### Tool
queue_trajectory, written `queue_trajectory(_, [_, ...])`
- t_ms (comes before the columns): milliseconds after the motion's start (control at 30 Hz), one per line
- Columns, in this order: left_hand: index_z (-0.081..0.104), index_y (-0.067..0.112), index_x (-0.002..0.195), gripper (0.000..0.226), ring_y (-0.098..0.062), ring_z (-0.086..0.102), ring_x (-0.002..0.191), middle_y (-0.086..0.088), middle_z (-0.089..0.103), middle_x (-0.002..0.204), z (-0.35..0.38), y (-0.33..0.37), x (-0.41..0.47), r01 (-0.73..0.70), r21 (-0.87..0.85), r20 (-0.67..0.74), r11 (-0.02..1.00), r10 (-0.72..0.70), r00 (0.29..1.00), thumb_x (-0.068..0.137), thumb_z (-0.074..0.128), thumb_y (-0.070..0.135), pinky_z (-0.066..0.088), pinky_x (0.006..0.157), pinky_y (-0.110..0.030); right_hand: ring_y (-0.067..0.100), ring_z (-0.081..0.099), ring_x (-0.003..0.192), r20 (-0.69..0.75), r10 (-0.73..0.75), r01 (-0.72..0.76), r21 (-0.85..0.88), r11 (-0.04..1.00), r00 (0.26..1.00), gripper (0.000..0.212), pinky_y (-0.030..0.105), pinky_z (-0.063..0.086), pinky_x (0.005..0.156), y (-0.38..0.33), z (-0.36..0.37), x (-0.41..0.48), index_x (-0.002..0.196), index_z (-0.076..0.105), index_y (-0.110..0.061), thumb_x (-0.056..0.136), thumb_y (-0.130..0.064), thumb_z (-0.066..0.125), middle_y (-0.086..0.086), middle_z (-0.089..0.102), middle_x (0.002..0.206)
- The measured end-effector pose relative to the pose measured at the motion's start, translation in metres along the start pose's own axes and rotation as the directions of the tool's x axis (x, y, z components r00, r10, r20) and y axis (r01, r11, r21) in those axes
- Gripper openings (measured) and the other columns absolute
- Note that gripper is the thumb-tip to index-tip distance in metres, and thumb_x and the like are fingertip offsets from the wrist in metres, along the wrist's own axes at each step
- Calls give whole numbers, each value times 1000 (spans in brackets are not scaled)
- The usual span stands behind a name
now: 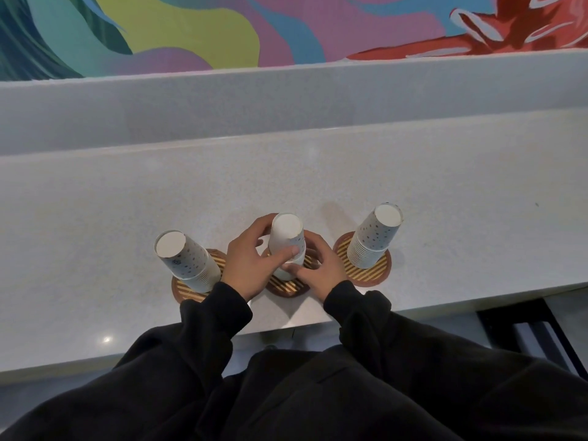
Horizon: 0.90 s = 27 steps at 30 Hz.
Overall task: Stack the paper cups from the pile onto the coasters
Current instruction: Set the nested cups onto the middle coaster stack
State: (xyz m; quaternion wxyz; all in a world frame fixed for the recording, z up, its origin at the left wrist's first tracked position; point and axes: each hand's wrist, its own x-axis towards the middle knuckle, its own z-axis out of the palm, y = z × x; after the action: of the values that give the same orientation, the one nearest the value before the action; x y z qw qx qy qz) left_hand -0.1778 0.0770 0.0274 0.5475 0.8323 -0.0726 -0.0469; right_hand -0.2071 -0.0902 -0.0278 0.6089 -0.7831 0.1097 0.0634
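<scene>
So the middle cup stack [286, 233] sits upside down on the middle coaster [288, 289], near the front edge of the tabletop [318, 173]. Its long axis is roughly vertical, right between both hands. The left hand [249, 264] and right hand [321, 265] each wrap around it, equally close.

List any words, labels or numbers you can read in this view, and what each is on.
No text here is readable.
Left cup stack: one small dark printed mark, too blurred to read.
Middle cup stack and right cup stack: dots only on what shows.
Coasters: stripes only.
Wall mural: coloured shapes, no words.
</scene>
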Motion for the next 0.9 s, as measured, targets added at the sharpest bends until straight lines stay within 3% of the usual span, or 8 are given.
queue_trajectory(167, [60,34,134,54,-3,61,121,21,67,127,-19,28,-1,-65,-35,-87,997,62,994,86,83,36,54,102,-36,10,58,127,25,30,-30,9,1000,999,72,50,52,107,1,1,2,134,50,-52,72,-50,87,-21,64,131])
queue_trajectory(300, [61,24,134,54,-12,65,119,14,69,126,-48,53,-9,-141,-108,-237,984,112,965,85,82,35,58,96,-35,11,56,129,58,22,-23,13,1000,998,72,49,51,108,3,-3,3,134,50,-51,72,-49,86,-21,61,135])
queue_trajectory(433, [61,18,133,55,-13,65,117,9,68,125,-90,51,-27,-187,-13,-436,982,163,885,84,80,34,57,94,-28,8,55,127,53,19,-19,11,1000,998,66,42,51,107,5,-3,4,133,51,-51,78,-40,87,-27,59,132])
queue_trajectory(567, [60,21,132,50,-11,64,115,7,67,126,-128,20,-42,-89,102,-589,991,132,797,87,80,29,57,94,-33,7,56,123,54,38,-39,11,999,998,63,39,52,104,5,-2,5,120,50,-63,80,-33,86,-36,57,123])
queue_trajectory(667, [60,24,132,50,-12,64,114,11,67,124,-129,-7,-48,13,87,-592,996,41,805,87,82,29,57,97,-44,12,56,128,52,38,-38,5,999,998,65,43,52,106,7,-3,5,129,49,-55,80,-34,85,-31,57,127])
queue_trajectory(900, [58,29,134,55,-15,61,117,9,65,128,-102,-48,-52,173,29,-494,984,-136,858,86,83,31,55,102,-46,15,54,132,44,34,-34,-5,999,998,71,49,50,109,4,-4,4,141,48,-42,81,-34,85,-17,56,142])
